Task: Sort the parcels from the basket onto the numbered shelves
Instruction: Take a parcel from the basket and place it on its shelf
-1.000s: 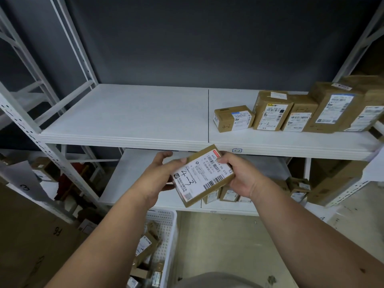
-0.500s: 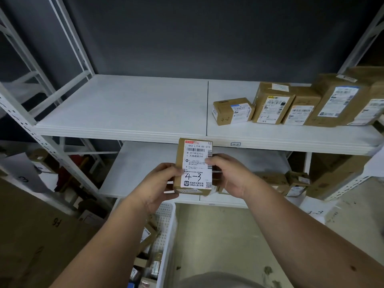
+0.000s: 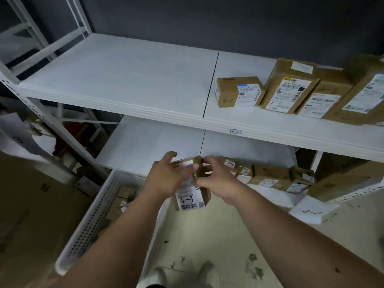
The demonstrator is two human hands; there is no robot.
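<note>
- We see the parcel (image 3: pixel 192 191), a small brown carton with a white label marked "4-3", held in the air in front of the lower shelf (image 3: pixel 149 146) and above the floor, just right of the basket (image 3: pixel 93 213).
- Its long axis runs roughly up and down in the view, the top end tilted away toward the shelving; the labelled face is turned toward the camera, with the handwritten "4-3" at the lower end.
- We find the left hand (image 3: pixel 166 177) against the parcel's left side and upper label, fingers curled over it and the thumb raised; it grips the carton.
- The right hand (image 3: pixel 218 179) grips the right edge, fingers bent round the brown side panel.
- The white perforated basket holds further small cartons, blurred.
- On the lower shelf, right of the hands, we note a row of small parcels (image 3: pixel 270 175); a paper tag (image 3: pixel 311 212) reading "4-3" hangs at the shelf's front right.
- The upper shelf (image 3: pixel 124 80) carries a front tag (image 3: pixel 235 131) reading "4-2" and, at its right, a row of cartons (image 3: pixel 288 94), two marked "4-2".
</note>
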